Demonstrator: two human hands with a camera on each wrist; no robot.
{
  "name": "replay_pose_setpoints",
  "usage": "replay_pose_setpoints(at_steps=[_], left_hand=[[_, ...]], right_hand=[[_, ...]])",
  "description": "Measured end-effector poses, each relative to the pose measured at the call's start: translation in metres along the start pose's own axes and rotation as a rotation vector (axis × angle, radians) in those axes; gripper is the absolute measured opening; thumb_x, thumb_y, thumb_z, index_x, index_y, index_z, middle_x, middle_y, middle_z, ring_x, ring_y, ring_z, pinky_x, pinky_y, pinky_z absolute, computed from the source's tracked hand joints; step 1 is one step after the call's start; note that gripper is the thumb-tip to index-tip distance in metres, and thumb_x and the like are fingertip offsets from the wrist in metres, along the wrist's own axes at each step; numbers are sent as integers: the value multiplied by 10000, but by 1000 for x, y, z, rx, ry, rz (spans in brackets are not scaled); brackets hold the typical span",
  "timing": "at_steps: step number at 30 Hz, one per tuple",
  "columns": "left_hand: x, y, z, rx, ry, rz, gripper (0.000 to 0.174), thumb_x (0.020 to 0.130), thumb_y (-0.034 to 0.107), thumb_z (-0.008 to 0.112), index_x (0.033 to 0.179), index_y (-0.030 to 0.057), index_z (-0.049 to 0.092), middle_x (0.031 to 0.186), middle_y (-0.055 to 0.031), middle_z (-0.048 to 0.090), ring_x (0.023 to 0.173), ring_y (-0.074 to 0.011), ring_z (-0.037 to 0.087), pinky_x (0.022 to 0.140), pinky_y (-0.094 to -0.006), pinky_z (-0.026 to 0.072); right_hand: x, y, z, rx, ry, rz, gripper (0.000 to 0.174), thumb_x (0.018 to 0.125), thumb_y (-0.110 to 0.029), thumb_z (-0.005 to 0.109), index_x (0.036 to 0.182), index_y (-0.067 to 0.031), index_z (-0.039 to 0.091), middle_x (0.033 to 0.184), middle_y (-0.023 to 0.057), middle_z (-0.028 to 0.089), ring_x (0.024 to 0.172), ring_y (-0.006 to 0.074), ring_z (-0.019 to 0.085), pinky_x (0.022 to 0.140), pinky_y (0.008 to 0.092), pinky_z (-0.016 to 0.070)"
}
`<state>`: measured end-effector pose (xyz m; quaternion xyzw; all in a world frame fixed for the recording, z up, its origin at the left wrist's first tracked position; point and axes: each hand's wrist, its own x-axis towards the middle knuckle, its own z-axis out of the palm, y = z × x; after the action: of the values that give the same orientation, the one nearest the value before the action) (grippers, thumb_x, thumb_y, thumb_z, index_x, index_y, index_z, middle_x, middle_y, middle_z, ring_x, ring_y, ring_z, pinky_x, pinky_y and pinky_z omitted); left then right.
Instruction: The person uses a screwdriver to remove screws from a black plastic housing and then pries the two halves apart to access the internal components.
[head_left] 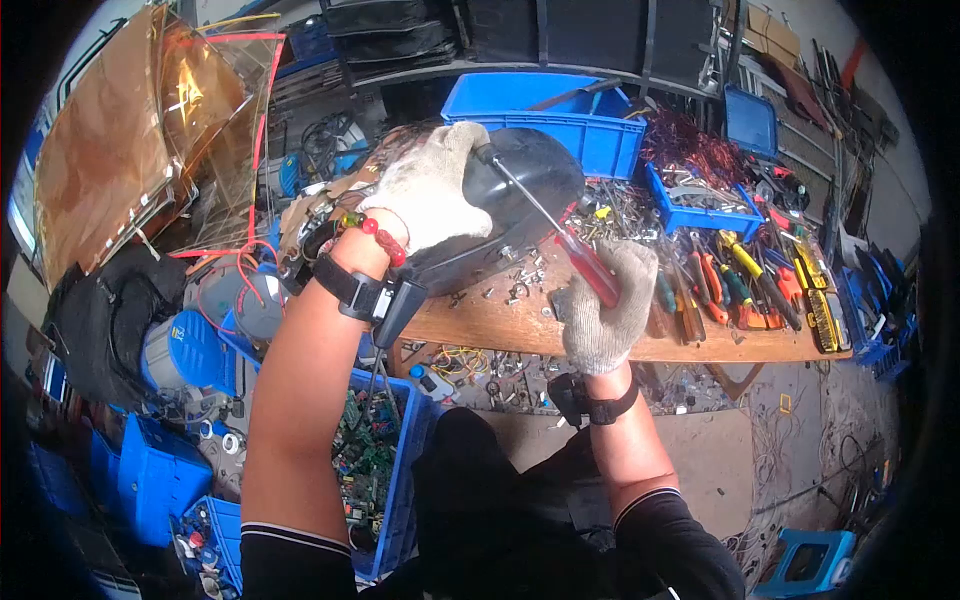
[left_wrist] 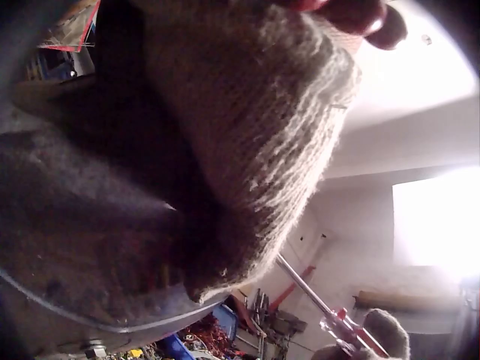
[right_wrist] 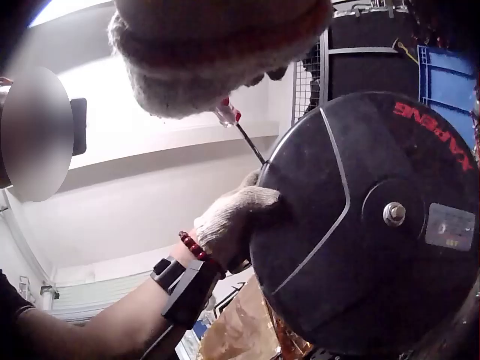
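Observation:
A black round housing (right_wrist: 352, 262) with red lettering, a central bolt and a label stands tilted over the wooden bench. My gloved left hand (head_left: 430, 190) grips its rim, fingers folded over the edge in the right wrist view. In my gloved right hand (head_left: 615, 310) is a screwdriver (head_left: 590, 268), held by its clear red handle. Its long shaft slants up toward the housing's rim, the tip right beside the left fingers. The left glove partly hides the tip in the head view.
Screws and small metal parts lie on the wooden bench (head_left: 470, 325). To the right are several pliers and screwdrivers (head_left: 740, 285) and a small blue tray (head_left: 705, 215). A large blue bin (head_left: 545, 125) stands behind, and a blue crate (head_left: 405, 480) of circuit boards sits below left.

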<state>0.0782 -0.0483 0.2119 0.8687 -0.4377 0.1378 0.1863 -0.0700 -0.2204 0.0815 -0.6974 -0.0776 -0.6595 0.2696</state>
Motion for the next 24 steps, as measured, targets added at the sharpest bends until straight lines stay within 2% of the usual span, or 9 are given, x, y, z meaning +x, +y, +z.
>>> replay_pose_setpoints(at_steps=[3, 4, 7, 10, 15, 17, 19, 22, 24], left_hand=[[0, 2, -1, -4, -2, 4, 836, 644, 282, 829, 1384, 95, 488, 1336, -192, 575, 1269, -370, 571, 1074, -409, 469], [0, 2, -3, -4, -4, 9, 836, 644, 282, 829, 1384, 95, 488, 1336, -192, 575, 1269, -370, 571, 1074, -409, 469], [-1, 5, -6, -39, -34, -37, 872, 640, 287, 837, 1410, 95, 474, 1352, -204, 583, 1257, -377, 588, 1064, -407, 478], [-1, 6, -6, -25, -27, -30, 901, 636, 292, 846, 1427, 94, 461, 1362, -209, 588, 1250, -379, 598, 1059, -407, 484], [-2, 7, -5, -37, -32, -45, 914, 633, 296, 852, 1433, 98, 456, 1375, -206, 579, 1256, -381, 594, 1063, -407, 483], [-2, 2, -1, -32, -19, -39, 909, 631, 295, 853, 1426, 99, 459, 1370, -204, 579, 1254, -381, 594, 1063, -408, 483], [0, -3, 1, -28, -4, -31, 903, 629, 294, 854, 1419, 100, 461, 1366, -202, 580, 1253, -382, 594, 1064, -408, 484], [2, -7, 4, -25, -16, -33, 885, 624, 292, 854, 1400, 109, 470, 1344, -195, 586, 1248, -380, 596, 1060, -410, 486], [2, -6, 5, 1, 20, 41, 858, 627, 288, 848, 1382, 118, 478, 1324, -186, 592, 1240, -378, 599, 1053, -409, 489]], right_hand=[[3, -5, -8, 42, -34, 43, 349, 901, -82, 721, 1226, -11, 615, 1066, 174, 642, 964, 302, 635, 860, 394, 517], [1, -9, -11, 115, -102, 340, 349, 911, -106, 717, 1232, -11, 619, 1066, 171, 647, 958, 291, 642, 850, 384, 522], [-5, -4, -10, 154, -128, 580, 345, 892, -72, 722, 1220, -11, 632, 1034, 155, 653, 901, 257, 647, 799, 356, 528], [1, -3, -2, 61, 4, 61, 363, 829, 45, 726, 1173, -23, 636, 1011, 147, 642, 915, 307, 625, 835, 393, 509], [-4, -7, 2, 67, 54, 95, 354, 824, 34, 739, 1161, -27, 651, 999, 135, 667, 925, 313, 638, 857, 401, 512], [-9, -9, 1, 211, 57, 445, 300, 841, 11, 723, 1136, -34, 684, 909, 117, 679, 836, 289, 648, 793, 383, 515], [-11, -9, -1, 281, 63, 621, 276, 850, -1, 716, 1123, -37, 701, 864, 108, 685, 792, 277, 653, 760, 375, 516], [-4, -10, -5, 4, -198, -6, 346, 801, 86, 677, 1124, -37, 667, 942, 126, 672, 787, 289, 619, 731, 403, 500], [-3, -14, -5, 16, -228, -85, 368, 795, 86, 670, 1140, -43, 658, 942, 129, 659, 834, 321, 630, 761, 412, 505]])
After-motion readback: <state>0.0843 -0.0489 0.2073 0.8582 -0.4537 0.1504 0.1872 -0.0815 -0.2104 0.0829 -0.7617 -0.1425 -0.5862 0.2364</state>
